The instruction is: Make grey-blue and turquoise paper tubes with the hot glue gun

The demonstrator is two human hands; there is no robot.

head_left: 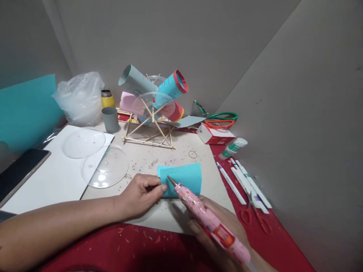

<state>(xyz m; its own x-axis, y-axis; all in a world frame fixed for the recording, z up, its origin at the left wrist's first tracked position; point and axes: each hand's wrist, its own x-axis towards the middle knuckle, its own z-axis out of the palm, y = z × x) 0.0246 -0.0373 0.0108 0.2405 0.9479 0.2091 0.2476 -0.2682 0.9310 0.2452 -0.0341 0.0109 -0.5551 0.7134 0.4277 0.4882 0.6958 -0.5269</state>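
A curled piece of blue paper (188, 177) is at the near middle of the pale work board (181, 147). My left hand (149, 190) pinches its left edge, thumb in front and fingers partly hidden behind. In my right hand (210, 223) is a pink hot glue gun (202, 211), its body hiding most of the fingers. The metal nozzle points up and left, at the paper's surface close to my left thumb. A thin line runs along the paper from near the nozzle tip.
Behind stands a wooden stick frame (153, 130) with paper tubes and clear discs. Plastic lids (106, 177), a white sheet (56, 177) and a phone (21, 175) lie left. Scissors (256, 213), markers (231, 183) and glue bottles (234, 148) are right.
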